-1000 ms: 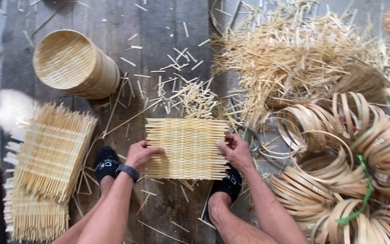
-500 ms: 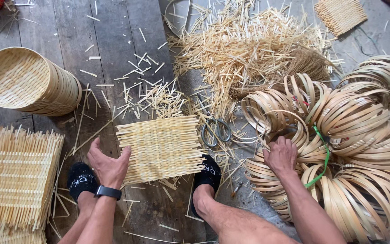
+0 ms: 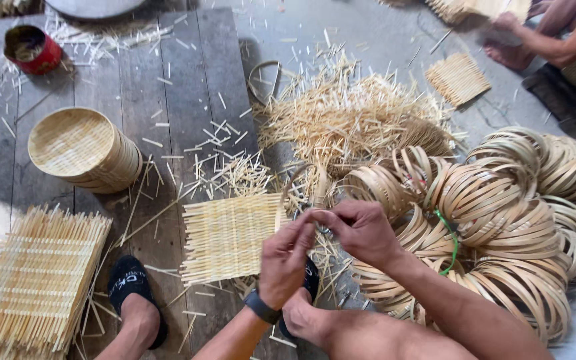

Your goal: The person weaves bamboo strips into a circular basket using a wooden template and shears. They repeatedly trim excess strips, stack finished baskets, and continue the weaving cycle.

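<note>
My left hand [image 3: 285, 260] and my right hand [image 3: 361, 230] meet just right of a square woven bamboo mat [image 3: 231, 237] that lies flat on the dark plank floor. Both hands pinch a thin bamboo hoop [image 3: 299, 181] that arcs up from the fingertips. Something small and dark sits between the fingers; what it is stays unclear. A black watch is on my left wrist. My feet in black sandals [image 3: 128, 287] rest on either side of the mat's near edge.
A stack of woven mats [image 3: 35, 280] lies at the left and nested round baskets [image 3: 81, 150] behind it. A red tin [image 3: 31, 48] stands far left. Loose bamboo slivers [image 3: 355, 113] pile ahead. Bundled hoops [image 3: 501, 220] fill the right. Another person [image 3: 555, 40] sits at top right.
Both hands have left the mat. The right hand went to the hoop bundles, then came back, and both hands now meet on a thin hoop beside the mat. The view has swung right.
</note>
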